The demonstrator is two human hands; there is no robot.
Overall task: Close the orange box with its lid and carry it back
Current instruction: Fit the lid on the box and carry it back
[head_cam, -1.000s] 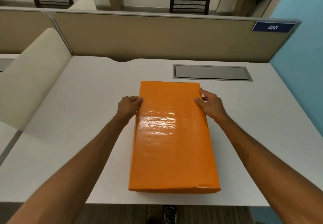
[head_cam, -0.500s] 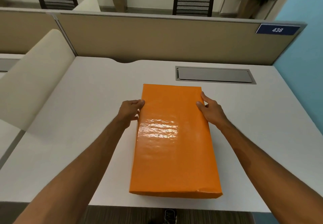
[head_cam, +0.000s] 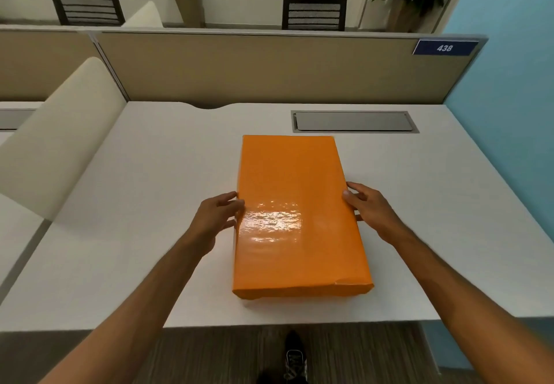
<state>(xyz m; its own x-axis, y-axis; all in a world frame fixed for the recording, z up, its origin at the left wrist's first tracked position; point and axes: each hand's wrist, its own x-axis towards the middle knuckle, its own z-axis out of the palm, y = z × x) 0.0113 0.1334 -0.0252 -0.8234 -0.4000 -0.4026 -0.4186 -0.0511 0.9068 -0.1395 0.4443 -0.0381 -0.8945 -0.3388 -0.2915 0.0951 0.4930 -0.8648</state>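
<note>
1. The left hand (head_cam: 216, 217) is pressing its fingertips against the left long side of the orange box (head_cam: 295, 219), fingers half curled, thumb lying at the top edge; whether it is truly gripping cannot be told.
2. The right hand (head_cam: 370, 208) is bearing on the opposite long side, thumb resting on the lid's edge and the fingers spread along the wall below it.
3. The box is lying flat between the two hands on the worktop (head_cam: 135, 204), its lid on and covering it fully, with a small crease showing at the near right corner.
4. Beyond the hands, a grey cable hatch (head_cam: 355, 121) is sitting flush in the worktop, apart from the box's far end.
5. Farther out, a beige partition (head_cam: 254, 69) is bounding the far edge, carrying a blue plate (head_cam: 444, 47) reading 438; a cream divider (head_cam: 57, 141) is rising to the left of the left hand.
6. Bare worktop is lying open on both sides of the hands, and the near edge is running just below the box's near end, with a shoe (head_cam: 295, 359) on the floor beneath.
7. Compared with half a second ago, both hands are sitting nearer the box's middle, and the box's near end is no longer overhanging the near edge.
</note>
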